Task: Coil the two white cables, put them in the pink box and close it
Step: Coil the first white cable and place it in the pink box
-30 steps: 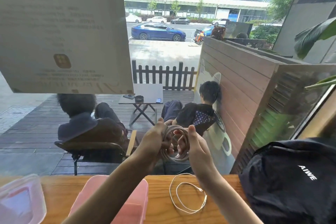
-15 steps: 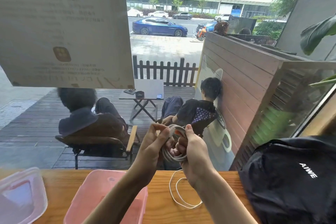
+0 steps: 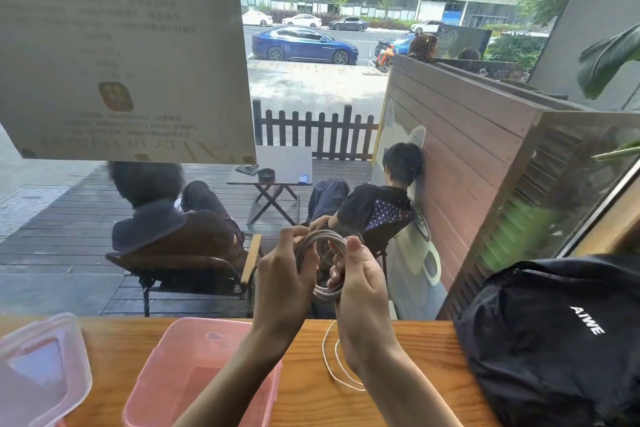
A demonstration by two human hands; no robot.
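Coiled cable (image 3: 323,263) white, second cable (image 3: 334,362) on counter also white. Box (image 3: 173,371) translucent pink, lid (image 3: 38,371) at lower left clear with pink tint. Counter (image 3: 408,350) orange-brown wood grain. Backpack (image 3: 554,340) black, white lettering.

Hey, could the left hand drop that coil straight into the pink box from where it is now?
Probably yes. The pink box stands open just below the left hand; its lid lies off to the side, and nothing covers the opening. The right hand also grips the coil.
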